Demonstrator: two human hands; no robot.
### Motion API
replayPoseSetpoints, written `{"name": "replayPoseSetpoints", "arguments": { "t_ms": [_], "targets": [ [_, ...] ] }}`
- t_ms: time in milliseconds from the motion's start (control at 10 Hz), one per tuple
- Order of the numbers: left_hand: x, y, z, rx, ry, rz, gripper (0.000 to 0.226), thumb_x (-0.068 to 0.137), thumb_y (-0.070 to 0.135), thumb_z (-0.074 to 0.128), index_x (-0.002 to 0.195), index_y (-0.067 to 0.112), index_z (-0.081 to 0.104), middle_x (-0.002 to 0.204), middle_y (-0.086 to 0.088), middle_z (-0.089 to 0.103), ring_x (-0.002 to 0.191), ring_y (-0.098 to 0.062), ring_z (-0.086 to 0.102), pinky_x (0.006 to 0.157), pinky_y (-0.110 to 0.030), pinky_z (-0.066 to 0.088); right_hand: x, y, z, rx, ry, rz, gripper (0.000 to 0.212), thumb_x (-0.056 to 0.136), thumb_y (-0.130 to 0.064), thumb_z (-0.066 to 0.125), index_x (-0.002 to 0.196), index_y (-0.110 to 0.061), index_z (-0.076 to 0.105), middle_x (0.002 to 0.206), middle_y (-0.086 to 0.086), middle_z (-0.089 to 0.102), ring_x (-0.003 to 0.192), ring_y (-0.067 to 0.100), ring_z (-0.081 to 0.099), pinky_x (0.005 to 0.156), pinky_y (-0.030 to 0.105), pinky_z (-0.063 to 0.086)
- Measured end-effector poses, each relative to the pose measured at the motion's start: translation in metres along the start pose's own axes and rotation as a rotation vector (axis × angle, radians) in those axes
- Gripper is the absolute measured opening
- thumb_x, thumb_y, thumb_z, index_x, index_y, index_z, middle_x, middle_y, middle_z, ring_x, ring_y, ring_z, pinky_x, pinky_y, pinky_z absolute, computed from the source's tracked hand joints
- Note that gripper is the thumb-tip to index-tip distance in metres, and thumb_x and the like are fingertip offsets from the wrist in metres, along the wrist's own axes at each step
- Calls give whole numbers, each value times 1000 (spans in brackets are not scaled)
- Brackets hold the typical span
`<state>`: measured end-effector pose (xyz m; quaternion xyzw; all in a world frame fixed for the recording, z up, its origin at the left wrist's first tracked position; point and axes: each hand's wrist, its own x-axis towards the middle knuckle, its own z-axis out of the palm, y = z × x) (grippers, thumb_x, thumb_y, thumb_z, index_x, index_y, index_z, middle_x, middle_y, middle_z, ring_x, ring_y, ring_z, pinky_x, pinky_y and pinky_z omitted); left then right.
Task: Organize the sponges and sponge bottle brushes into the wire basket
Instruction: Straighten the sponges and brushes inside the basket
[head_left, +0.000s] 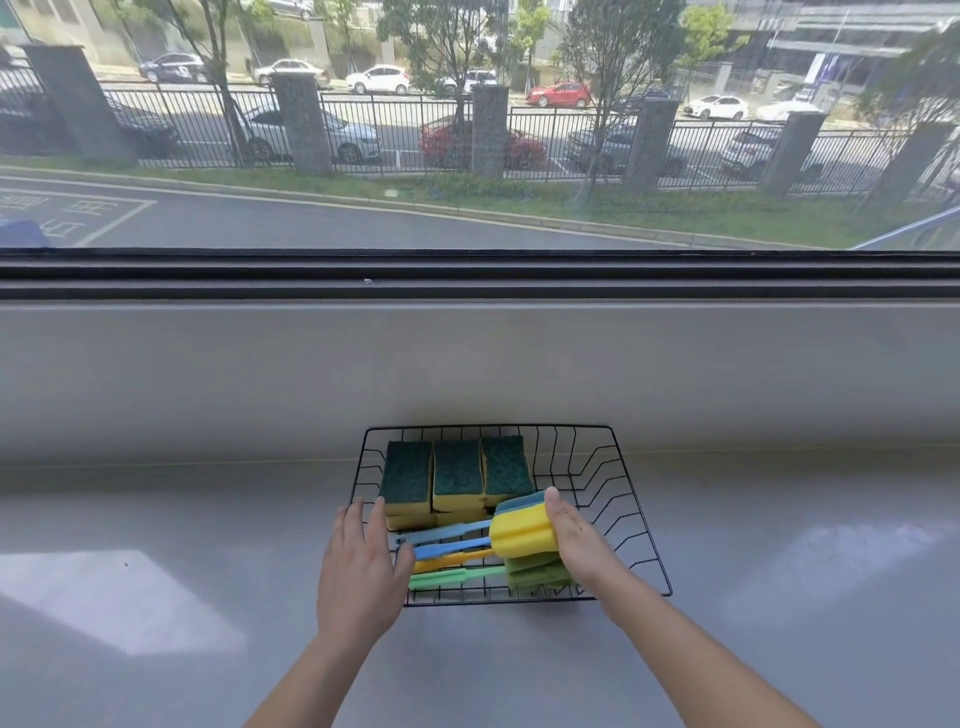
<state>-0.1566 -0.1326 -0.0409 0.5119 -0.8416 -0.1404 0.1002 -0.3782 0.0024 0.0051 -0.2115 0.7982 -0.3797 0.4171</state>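
Observation:
A black wire basket (618, 499) stands on the grey counter. Three yellow sponges with dark green scouring tops (456, 475) stand side by side along its back left, with more yellow sponges under them. Several sponge bottle brushes lie across the front, handles pointing left: a yellow foam head (519, 530) on top, blue behind it, green heads (535, 571) below, a green handle (457, 576) nearest me. My right hand (571, 535) presses against the right side of the brush heads. My left hand (363, 566) rests fingers spread on the basket's left rim and the handle ends.
The grey counter (208, 545) stretches wide on both sides of the basket, with sunlit patches left and right. A low grey wall and a dark window track (467, 280) run behind the basket. Outside the glass are a road, a fence and parked cars.

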Motion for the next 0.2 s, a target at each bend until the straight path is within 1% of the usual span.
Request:
{"name": "replayPoseSetpoints", "arguments": {
  "t_ms": [100, 200],
  "targets": [
    [0, 0, -5, -19, 13, -1, 64, 97, 47, 42, 151, 18, 26, 158, -10, 26, 147, -26, 19, 119, -40, 27, -2, 1, -3, 43, 4, -9, 98, 74, -89, 21, 153, -32, 31, 149, 3, 43, 136, 25, 42, 115, 51, 34],
    [-2, 4, -11, 11, 5, 1, 64, 97, 49, 41, 151, 20, 23, 159, -9, 24, 148, -26, 16, 119, -39, 25, -8, 4, -8, 96, 29, -41, 91, 79, -86, 25, 147, -29, 41, 146, 2, 48, 135, 23, 44, 115, 49, 34]
  ]
}}
